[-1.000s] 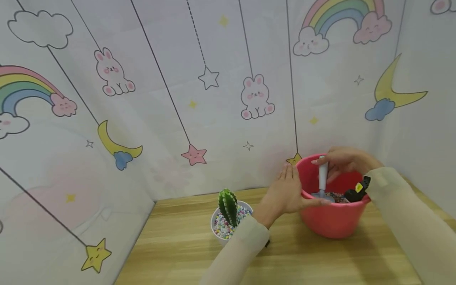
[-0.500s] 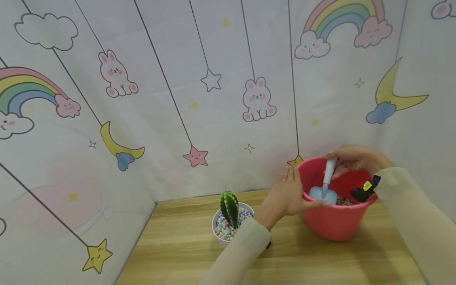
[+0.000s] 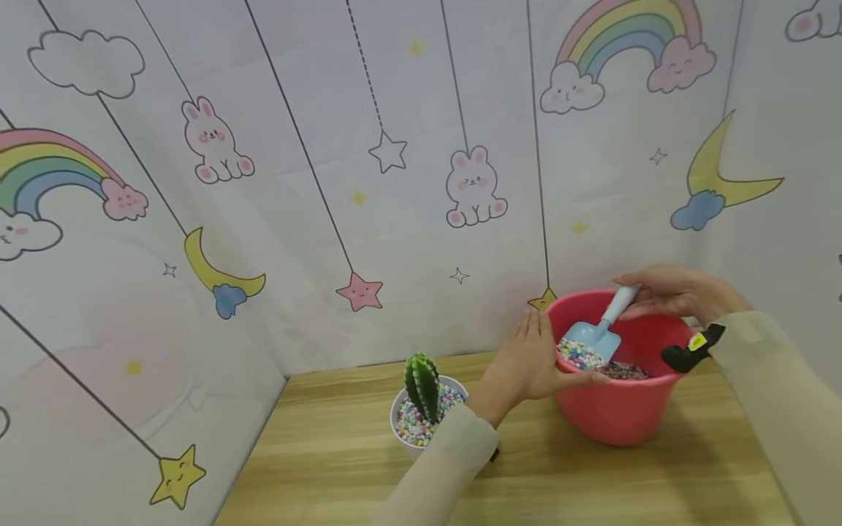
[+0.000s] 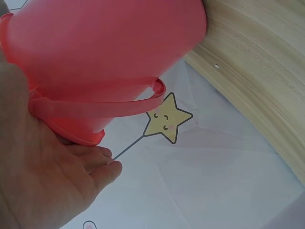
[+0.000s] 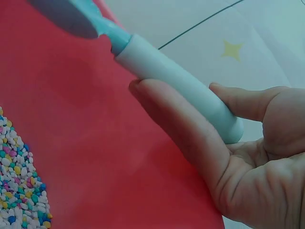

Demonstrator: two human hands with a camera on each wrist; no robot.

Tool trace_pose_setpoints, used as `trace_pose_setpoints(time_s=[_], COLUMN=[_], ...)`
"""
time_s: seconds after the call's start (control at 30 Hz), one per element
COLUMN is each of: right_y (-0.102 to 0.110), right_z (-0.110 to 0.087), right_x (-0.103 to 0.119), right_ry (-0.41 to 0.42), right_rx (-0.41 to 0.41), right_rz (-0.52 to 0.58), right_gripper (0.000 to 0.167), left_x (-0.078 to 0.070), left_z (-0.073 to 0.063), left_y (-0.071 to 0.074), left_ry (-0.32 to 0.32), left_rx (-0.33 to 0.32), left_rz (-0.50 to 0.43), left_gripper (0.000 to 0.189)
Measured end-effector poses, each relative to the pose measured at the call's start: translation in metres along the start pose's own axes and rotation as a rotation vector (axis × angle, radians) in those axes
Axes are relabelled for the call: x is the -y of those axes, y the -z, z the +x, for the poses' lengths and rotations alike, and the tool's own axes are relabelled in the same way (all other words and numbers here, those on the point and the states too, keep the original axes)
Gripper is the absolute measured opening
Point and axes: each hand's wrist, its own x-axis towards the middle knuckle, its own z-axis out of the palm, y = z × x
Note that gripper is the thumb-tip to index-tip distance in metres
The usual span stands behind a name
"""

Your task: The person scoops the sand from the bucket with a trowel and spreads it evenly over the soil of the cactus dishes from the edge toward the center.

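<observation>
My right hand (image 3: 677,292) grips the pale handle of a small light blue shovel (image 3: 595,337) in the head view. The blade tilts down to the left inside a red bucket (image 3: 615,413), with bright multicoloured pebbles (image 3: 582,354) at its lower edge. In the right wrist view, thumb and fingers hold the shovel handle (image 5: 176,86) at its end, above a heap of small coloured pebbles (image 5: 19,186). My left hand (image 3: 526,361) rests flat against the bucket's left side, fingers straight, thumb along the front rim. The bucket's carrying handle (image 4: 100,107) hangs beside it in the left wrist view.
A white pot (image 3: 397,427) with a green cactus (image 3: 422,387) and coloured pebbles stands left of the bucket, partly hidden by the left forearm. The wooden table (image 3: 322,446) meets a printed cloth backdrop (image 3: 316,219) behind the bucket.
My right hand has moved right and tipped the shovel from upright to slanting; its blade has come up out of the pebbles. The left hand keeps its place on the bucket.
</observation>
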Motion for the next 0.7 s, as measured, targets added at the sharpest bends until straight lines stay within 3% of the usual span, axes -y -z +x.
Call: trace_pose_setpoints(time_s=[0.3,0.7], right_y=[0.013,0.018], right_z=[-0.002,-0.005], right_x=[-0.002,0.004], right_ry=[-0.01,-0.03], right_rx=[-0.012,-0.009], right_rz=[0.159,0.263], right_gripper=[0.028,0.034], left_x=[-0.002,-0.001], left_z=[-0.004,-0.004], left_y=[0.002,0.002], left_ry=[0.005,0.014], left_rx=[0.003,-0.007], left_rz=[-0.028,-0.021], left_gripper=[0.126,0.124])
